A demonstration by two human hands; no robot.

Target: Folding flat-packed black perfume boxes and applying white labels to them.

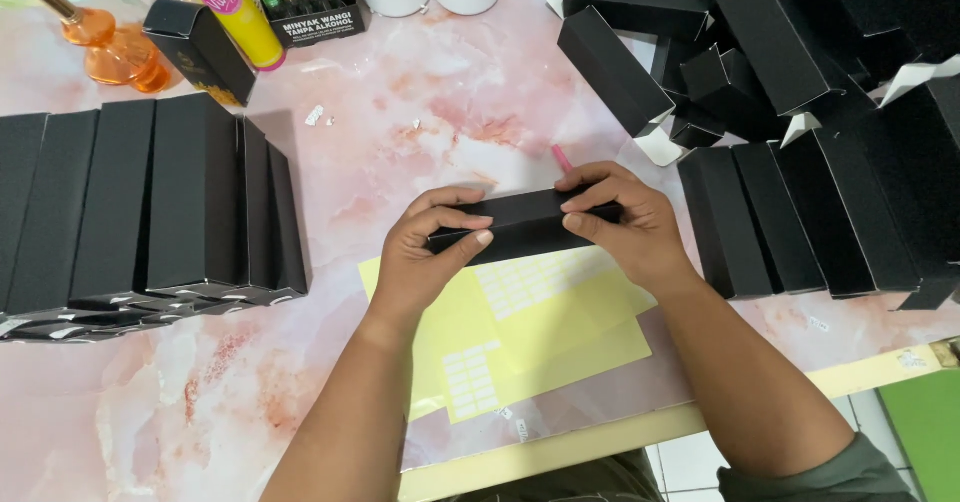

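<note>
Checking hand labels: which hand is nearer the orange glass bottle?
Left. The left hand grips the black box on the side toward the orange glass bottle at far left; the right hand is farther right.

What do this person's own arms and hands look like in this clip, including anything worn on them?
Both forearms are bare. The left hand and right hand wear no gloves, and no rings, watch or bracelet show. The fingernails are short and unpainted. At the bottom right edge, an olive-green sleeve covers the right upper arm; no sleeve shows on the left arm.
</note>
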